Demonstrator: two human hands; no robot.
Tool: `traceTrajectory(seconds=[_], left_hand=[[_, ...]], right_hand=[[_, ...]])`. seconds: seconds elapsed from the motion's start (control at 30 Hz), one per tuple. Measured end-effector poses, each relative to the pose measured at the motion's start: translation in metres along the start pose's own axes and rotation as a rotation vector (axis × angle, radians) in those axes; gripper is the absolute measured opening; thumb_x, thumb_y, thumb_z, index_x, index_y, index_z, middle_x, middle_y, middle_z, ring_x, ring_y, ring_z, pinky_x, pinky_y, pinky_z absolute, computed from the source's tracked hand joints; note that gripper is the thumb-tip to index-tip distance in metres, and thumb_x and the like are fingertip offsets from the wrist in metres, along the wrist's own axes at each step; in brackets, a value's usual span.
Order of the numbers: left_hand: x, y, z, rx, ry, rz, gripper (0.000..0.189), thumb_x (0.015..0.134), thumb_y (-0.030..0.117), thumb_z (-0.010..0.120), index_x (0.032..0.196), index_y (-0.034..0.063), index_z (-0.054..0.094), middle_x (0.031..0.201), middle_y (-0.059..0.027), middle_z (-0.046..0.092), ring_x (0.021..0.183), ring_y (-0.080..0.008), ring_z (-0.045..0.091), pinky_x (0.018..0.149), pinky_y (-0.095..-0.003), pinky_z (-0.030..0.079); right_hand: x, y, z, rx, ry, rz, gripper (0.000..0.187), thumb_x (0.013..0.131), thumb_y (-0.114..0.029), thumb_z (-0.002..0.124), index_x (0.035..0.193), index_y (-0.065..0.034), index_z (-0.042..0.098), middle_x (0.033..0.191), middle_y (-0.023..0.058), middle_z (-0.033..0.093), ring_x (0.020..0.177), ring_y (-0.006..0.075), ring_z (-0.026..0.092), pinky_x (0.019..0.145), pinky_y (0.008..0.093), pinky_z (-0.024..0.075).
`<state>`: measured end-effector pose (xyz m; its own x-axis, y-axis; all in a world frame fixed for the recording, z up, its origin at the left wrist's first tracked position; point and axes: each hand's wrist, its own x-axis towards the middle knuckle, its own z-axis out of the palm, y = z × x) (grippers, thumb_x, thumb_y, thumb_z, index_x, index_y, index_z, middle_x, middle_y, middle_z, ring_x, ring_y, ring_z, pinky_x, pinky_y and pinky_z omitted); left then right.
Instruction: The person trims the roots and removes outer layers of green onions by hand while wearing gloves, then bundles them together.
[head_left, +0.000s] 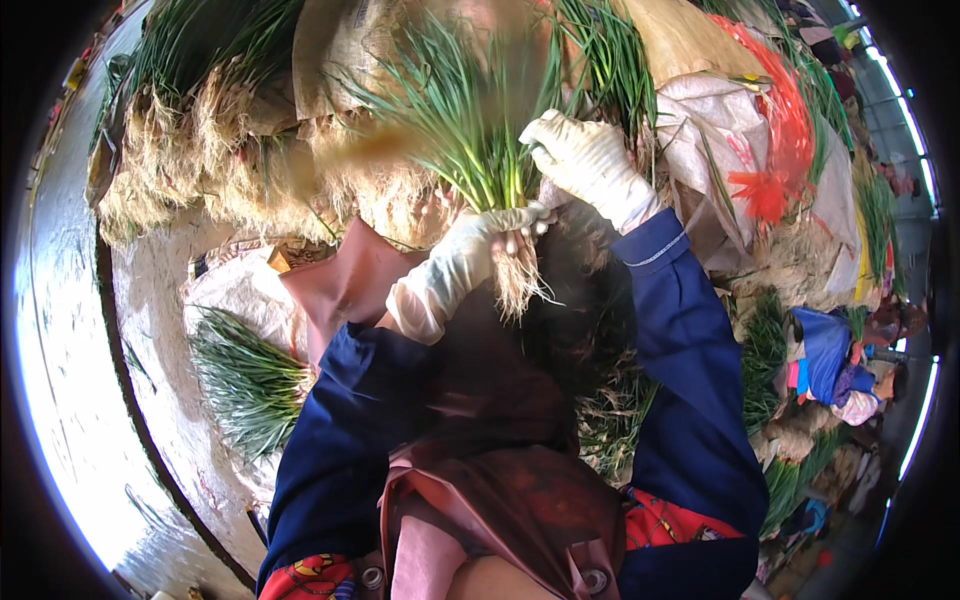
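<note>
My left hand (465, 247), in a whitish glove, grips a bunch of green onions (484, 161) just above its pale roots (517, 281). The green leaves fan upward and away from me, and the roots hang below my fist. Close by on the right is my right hand (592, 165), gloved too, with its fingers curled beside the leaves. Whether anything is pinched in those fingers is hidden. A reddish-brown apron (510, 487) covers my lap beneath the bunch.
Piled green onions with tangled roots (172, 157) lie across the far side. Another bunch (251, 382) rests on a pale sack (247, 292) at left. Red plastic strips (784, 120) and a whitish sack (712, 142) are at upper right. Loose trimmings (615, 420) lie beside my right arm.
</note>
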<state>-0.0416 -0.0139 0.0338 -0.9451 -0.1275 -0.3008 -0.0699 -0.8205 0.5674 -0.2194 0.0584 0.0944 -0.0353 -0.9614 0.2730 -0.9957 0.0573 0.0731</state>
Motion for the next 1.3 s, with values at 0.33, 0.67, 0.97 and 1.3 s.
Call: traceTrajectory(seconds=[0.33, 0.67, 0.97, 1.3], left_hand=[[-0.002, 0.006, 0.005, 0.180, 0.134, 0.010, 0.025, 0.084, 0.015, 0.055, 0.099, -0.0021, 0.065, 0.073, 0.0002, 0.064, 0.047, 0.0003, 0.034, 0.041, -0.0155, 0.019], [-0.009, 0.016, -0.002, -0.318, -0.096, 0.221, 0.034, 0.083, 0.008, 0.059, 0.114, -0.0039, 0.054, 0.094, -0.0085, 0.064, 0.073, -0.0116, 0.059, 0.062, -0.0172, 0.047], [0.000, 0.012, 0.007, -0.237, -0.012, 0.057, 0.035, 0.080, 0.005, 0.061, 0.114, -0.0007, 0.053, 0.098, -0.0091, 0.064, 0.083, -0.0180, 0.061, 0.075, -0.0294, 0.051], [0.007, 0.010, 0.005, -0.287, -0.034, -0.107, 0.024, 0.080, 0.000, 0.059, 0.103, -0.0044, 0.060, 0.085, -0.0074, 0.063, 0.060, -0.0078, 0.052, 0.051, -0.0169, 0.041]], right_hand=[[0.006, -0.016, -0.010, -0.133, -0.315, 0.359, 0.015, 0.086, -0.024, 0.052, 0.079, -0.0105, 0.053, 0.054, 0.0051, 0.054, 0.048, 0.0182, 0.056, 0.043, 0.0326, 0.0444], [-0.085, 0.019, -0.018, 0.118, -0.304, 0.932, 0.038, 0.080, -0.052, 0.058, 0.096, -0.0173, 0.060, 0.089, 0.0091, 0.066, 0.074, 0.0257, 0.063, 0.063, 0.0364, 0.0491], [-0.082, 0.013, -0.018, -0.264, 0.174, 0.720, 0.014, 0.080, -0.029, 0.061, 0.081, -0.0159, 0.058, 0.072, 0.0054, 0.062, 0.060, 0.0273, 0.060, 0.053, 0.0389, 0.0466], [-0.074, -0.081, -0.015, 0.767, 0.210, 0.663, 0.011, 0.078, -0.014, 0.068, 0.085, -0.0067, 0.062, 0.078, 0.0063, 0.066, 0.070, 0.0111, 0.062, 0.062, 0.0243, 0.0485]])
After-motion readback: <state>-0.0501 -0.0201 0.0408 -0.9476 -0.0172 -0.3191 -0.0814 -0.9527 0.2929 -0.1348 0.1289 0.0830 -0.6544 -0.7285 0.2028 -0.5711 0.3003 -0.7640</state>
